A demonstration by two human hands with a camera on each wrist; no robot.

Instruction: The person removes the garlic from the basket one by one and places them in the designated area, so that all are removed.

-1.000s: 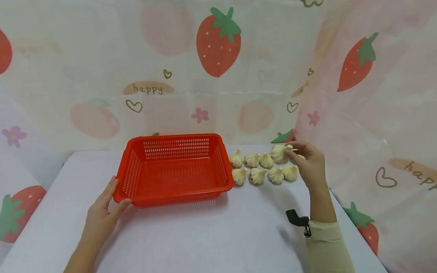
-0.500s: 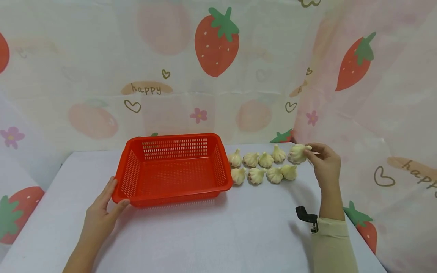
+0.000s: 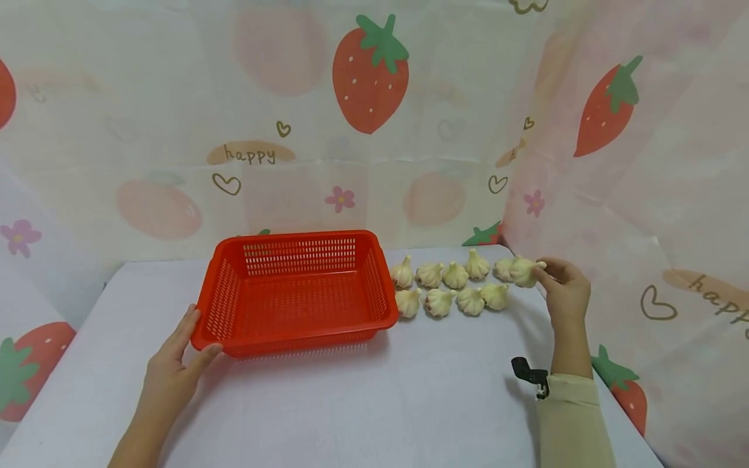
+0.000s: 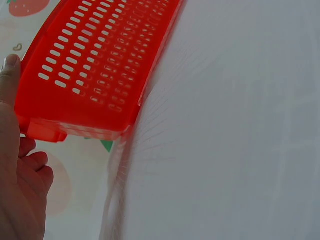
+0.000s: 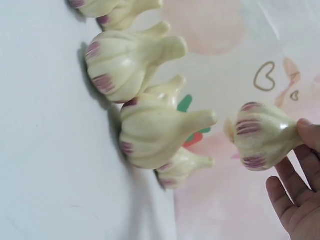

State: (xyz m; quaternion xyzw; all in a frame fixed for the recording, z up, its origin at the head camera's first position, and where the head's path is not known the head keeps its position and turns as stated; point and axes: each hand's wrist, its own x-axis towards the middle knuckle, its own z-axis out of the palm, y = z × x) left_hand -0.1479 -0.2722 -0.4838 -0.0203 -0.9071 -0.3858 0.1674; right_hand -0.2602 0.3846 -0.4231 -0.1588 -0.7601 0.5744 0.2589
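Observation:
In the head view, my right hand pinches a garlic bulb by its stem at the right end of the back row. That bulb hangs apart from the others in the right wrist view, thumb on its neck. In the head view it partly overlaps another garlic bulb. Several pale bulbs with purple streaks stand in two rows, including a garlic bulb at the front row's right end. My left hand grips the near left corner of a red plastic basket, thumb over the rim, fingers curled below.
Slotted walls surround the basket, which has nothing inside. A white cloth covers the table. Strawberry-printed curtains hang behind and along the right side. A black wrist mount sticks out from the right sleeve.
My right hand has moved rightward and slightly nearer with the garlic bulb, uncovering bulbs of the back row. My left hand and the basket have stayed in place.

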